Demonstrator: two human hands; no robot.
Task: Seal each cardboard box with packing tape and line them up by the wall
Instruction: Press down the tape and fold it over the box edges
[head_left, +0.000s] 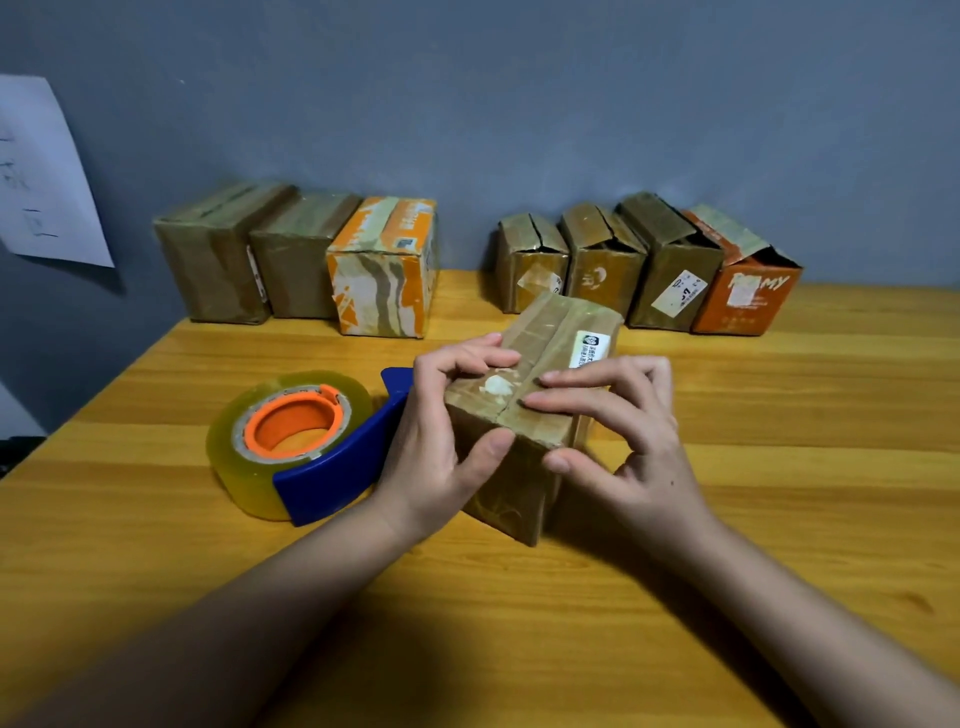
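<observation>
A small brown cardboard box (540, 332) with a white label stands on the wooden table (779, 493) in front of me, its top flaps closed. My left hand (441, 441) grips its near left corner, fingers curled on the top and thumb on the front face. My right hand (623, 441) holds the near right corner, fingertips pressing the top flap and thumb on the front. A roll of clear packing tape (249, 457) in a blue dispenser (337, 467) with an orange core lies just left of my left hand.
Against the grey wall, three closed boxes (296, 260) stand in a row at the back left. Several boxes (644, 265) with gaping top flaps stand at the back right. A sheet of paper (41, 176) hangs on the wall at left.
</observation>
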